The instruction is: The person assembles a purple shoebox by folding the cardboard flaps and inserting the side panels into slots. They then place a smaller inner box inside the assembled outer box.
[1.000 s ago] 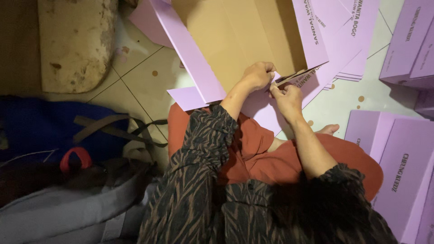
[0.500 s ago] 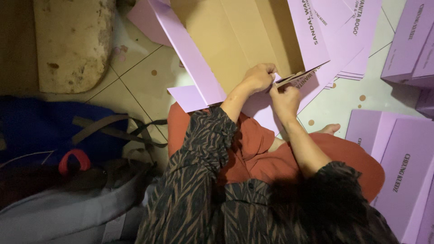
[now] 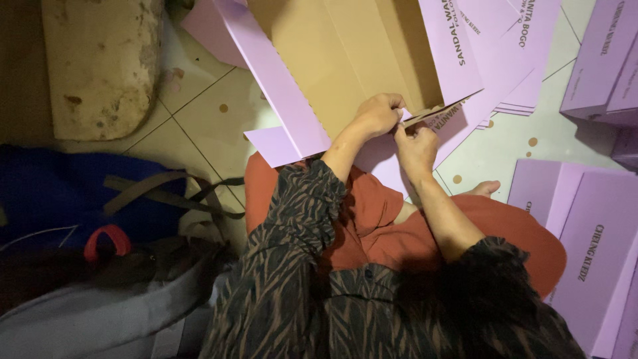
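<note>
Now a flat lilac cardboard box blank (image 3: 345, 73) is held over the lap, at twelve o'clock from the body. Its small flap (image 3: 442, 113) is pinched by the left hand (image 3: 379, 114) and the right hand (image 3: 417, 147), both closed on the edge, touching each other. More lilac sheets (image 3: 525, 60) are laid on the tiled floor (image 3: 219, 113) at one o'clock. Folded boxes (image 3: 585, 233) are seen at three o'clock, a blue bag (image 3: 60, 193) at nine o'clock.
</note>
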